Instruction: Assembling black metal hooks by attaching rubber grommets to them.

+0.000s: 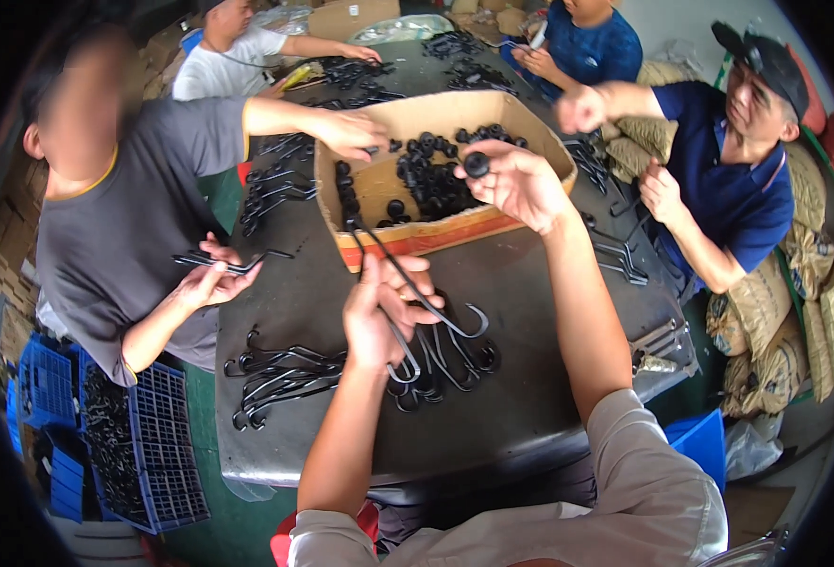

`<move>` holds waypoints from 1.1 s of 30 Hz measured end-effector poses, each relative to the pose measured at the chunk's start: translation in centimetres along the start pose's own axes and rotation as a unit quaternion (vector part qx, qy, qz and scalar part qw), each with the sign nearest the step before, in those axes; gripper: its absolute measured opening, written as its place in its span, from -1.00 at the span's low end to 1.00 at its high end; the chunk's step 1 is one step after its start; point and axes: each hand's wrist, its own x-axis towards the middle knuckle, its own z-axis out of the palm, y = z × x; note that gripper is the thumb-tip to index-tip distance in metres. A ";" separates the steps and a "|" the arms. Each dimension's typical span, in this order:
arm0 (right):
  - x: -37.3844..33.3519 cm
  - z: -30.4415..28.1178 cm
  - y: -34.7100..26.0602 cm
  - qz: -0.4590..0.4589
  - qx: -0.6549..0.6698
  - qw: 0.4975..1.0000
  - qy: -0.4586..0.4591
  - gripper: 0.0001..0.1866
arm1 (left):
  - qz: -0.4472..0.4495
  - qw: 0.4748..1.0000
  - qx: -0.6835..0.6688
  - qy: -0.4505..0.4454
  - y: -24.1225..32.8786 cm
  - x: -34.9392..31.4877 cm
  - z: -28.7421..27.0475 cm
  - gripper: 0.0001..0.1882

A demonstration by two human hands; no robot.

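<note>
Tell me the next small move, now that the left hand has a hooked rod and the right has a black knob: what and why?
Probably bring the right hand down toward the left hand, so the black knob meets the straight upper end of the hooked rod. The knob is pinched at the fingertips above the cardboard box, the rod is held with that end pointing up, and the two are still apart.

Two bare forearms are seen rising from the lower edge, each ending in a bare hand: the left hand (379, 317) and the right hand (519, 181). Short sleeves (644, 472) of pale grey-beige cloth (creased and loose at the cuffs) are worn on both arms. No gloves, watch or rings can be made out.
</note>
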 end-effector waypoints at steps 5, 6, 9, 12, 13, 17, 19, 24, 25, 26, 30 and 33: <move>-1.1 0.8 -2.7 -0.026 -0.064 0.994 -0.080 -0.64 | 0.026 0.999 0.017 0.025 1.2 0.5 -0.3 -0.58; -1.4 1.1 -3.2 -0.025 -0.054 0.993 -0.107 -0.65 | 0.028 0.999 0.004 0.034 1.5 0.8 0.1 -0.61; -2.6 2.9 -4.3 -0.030 -0.084 0.991 -0.096 -0.67 | 0.044 0.997 -0.047 0.042 3.2 2.9 2.8 -0.62; -3.2 3.1 -4.5 -0.023 -0.097 0.986 -0.131 -0.73 | 0.043 0.998 -0.025 0.027 5.0 4.8 6.6 -0.65; -3.3 2.7 -4.6 -0.015 -0.096 0.982 -0.162 -0.76 | 0.048 0.998 -0.021 0.018 5.4 4.8 7.4 -0.65; -4.0 6.9 -5.1 -0.281 0.133 0.950 -0.034 -0.70 | 0.086 0.995 -0.043 0.009 7.0 5.1 9.7 -0.65; -5.4 6.9 -6.5 -0.253 0.067 0.959 -0.106 -0.68 | 0.119 0.992 -0.039 0.023 7.4 4.3 11.6 -0.65; -6.0 7.1 -7.1 -0.110 0.016 0.984 -0.142 -0.72 | 0.131 0.990 0.041 -0.040 7.9 4.3 11.7 -0.63; -5.9 7.3 -6.9 -0.074 0.007 0.985 -0.159 -0.73 | 0.132 0.990 0.040 -0.039 8.0 4.3 11.4 -0.63; -5.6 7.6 -6.3 -0.069 -0.012 0.987 -0.147 -0.73 | 0.122 0.991 0.022 -0.047 8.2 4.4 11.0 -0.63; -5.3 8.6 -5.1 -0.059 0.012 0.986 -0.156 -0.70 | 0.109 0.993 0.033 -0.024 8.2 4.6 10.3 -0.63; -5.3 8.7 -4.8 -0.051 0.035 0.987 -0.149 -0.71 | 0.103 0.993 0.061 -0.010 8.3 4.8 10.1 -0.61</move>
